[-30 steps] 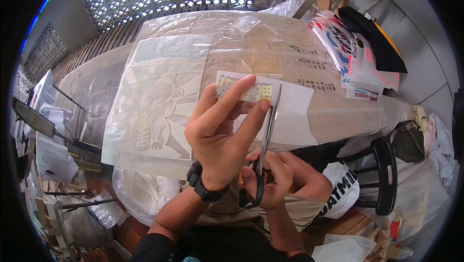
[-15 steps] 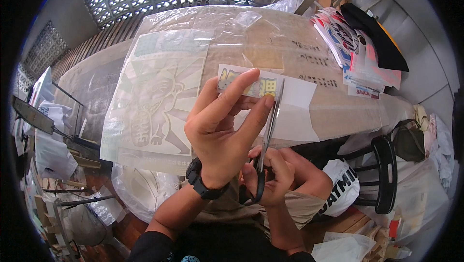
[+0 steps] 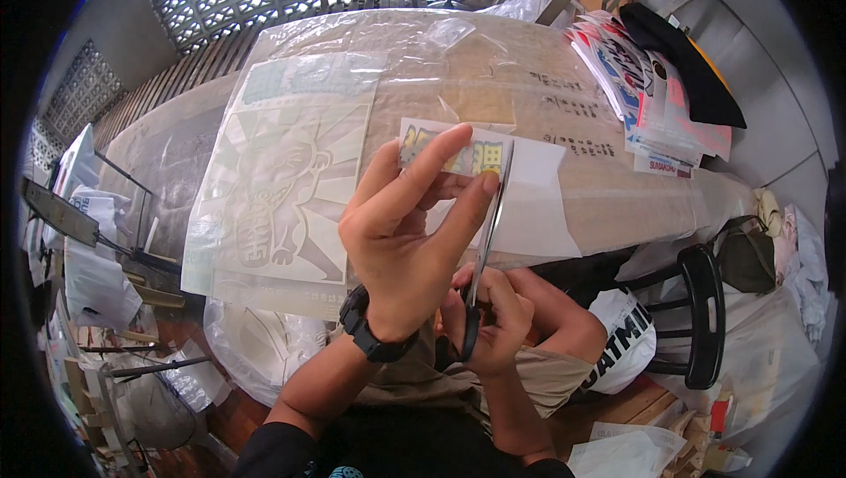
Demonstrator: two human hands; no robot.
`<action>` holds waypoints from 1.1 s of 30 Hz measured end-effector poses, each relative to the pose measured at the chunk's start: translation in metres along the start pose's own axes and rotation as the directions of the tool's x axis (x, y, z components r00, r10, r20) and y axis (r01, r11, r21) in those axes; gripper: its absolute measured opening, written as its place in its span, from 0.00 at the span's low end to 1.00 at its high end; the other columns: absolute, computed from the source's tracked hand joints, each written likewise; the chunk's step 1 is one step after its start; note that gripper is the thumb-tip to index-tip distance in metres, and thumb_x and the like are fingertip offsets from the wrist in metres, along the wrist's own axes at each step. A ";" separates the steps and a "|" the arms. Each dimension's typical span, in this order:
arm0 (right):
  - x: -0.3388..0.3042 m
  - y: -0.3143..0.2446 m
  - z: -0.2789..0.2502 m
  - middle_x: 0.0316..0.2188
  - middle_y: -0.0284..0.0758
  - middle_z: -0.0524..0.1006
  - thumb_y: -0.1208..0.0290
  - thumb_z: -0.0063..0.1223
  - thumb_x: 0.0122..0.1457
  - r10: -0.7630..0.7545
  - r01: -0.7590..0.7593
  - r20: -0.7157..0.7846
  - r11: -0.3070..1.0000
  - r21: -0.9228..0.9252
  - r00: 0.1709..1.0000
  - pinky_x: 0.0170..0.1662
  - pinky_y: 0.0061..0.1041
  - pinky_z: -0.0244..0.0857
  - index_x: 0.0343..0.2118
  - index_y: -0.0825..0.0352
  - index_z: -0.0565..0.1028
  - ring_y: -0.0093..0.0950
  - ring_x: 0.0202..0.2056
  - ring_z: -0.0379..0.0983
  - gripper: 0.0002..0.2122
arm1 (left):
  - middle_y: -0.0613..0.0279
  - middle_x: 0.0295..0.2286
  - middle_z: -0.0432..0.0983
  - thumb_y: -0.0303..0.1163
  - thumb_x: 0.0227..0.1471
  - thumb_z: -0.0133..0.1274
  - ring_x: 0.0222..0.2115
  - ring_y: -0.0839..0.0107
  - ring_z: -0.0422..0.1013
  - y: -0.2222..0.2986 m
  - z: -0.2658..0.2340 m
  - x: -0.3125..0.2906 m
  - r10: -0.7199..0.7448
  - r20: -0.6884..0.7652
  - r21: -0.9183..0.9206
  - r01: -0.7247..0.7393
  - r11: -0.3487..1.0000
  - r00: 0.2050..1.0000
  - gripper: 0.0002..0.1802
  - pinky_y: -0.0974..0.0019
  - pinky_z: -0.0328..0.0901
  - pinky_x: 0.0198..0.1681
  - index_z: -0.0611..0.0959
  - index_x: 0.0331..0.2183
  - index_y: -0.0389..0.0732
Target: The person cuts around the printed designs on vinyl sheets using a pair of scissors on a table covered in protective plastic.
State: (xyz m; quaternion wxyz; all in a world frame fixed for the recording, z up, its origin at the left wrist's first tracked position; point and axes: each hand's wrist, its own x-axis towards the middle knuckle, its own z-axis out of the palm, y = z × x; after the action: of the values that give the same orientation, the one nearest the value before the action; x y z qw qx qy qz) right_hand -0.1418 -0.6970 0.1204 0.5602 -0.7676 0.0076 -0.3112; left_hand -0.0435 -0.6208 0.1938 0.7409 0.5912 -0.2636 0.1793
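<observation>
My left hand [image 3: 401, 231] is raised over the table, pinching a small white printed sheet [image 3: 490, 159] between fingers and thumb. Yellow and grey-blue lettering shows on it, partly covered by my fingers. In my right hand [image 3: 500, 319], lower and closer to me, is a pair of scissors [image 3: 486, 258] with dark handles. Their blades point up and away, lying across the sheet just right of the lettering and my left thumb. Beyond the blades, a blank white part [image 3: 536, 165] of the sheet sticks out to the right.
A plastic-covered table [image 3: 476, 46] bears a large pale sheet with a cartoon figure [image 3: 282, 170] at left. Colourful printed sheets [image 3: 608, 64] and a black cap-like item [image 3: 683, 73] lie at the far right. A black chair [image 3: 701, 319] stands at right.
The scissor blades have come closer together at the sheet's edge, and my right hand has shifted slightly left. The blank right part of the sheet has swung a little left. My left hand is nearly still.
</observation>
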 end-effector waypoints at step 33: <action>0.068 -0.033 -0.025 0.28 0.30 0.81 0.82 0.66 0.53 0.249 -0.234 -0.103 0.962 0.143 0.963 0.28 0.10 0.59 0.46 0.68 0.77 0.11 0.27 0.72 0.17 | 0.63 0.33 0.78 0.15 0.44 0.61 0.28 0.79 0.72 0.011 -0.056 0.039 -0.325 0.664 0.214 0.245 0.946 0.674 0.63 0.72 0.68 0.35 0.40 0.70 0.49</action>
State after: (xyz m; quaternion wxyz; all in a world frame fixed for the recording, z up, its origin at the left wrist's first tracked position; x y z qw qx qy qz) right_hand -0.1102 -0.7304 0.1856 0.6411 -0.7030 0.1148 -0.2857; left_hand -0.0089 -0.5653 0.2165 0.5746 0.6876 -0.4150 -0.1578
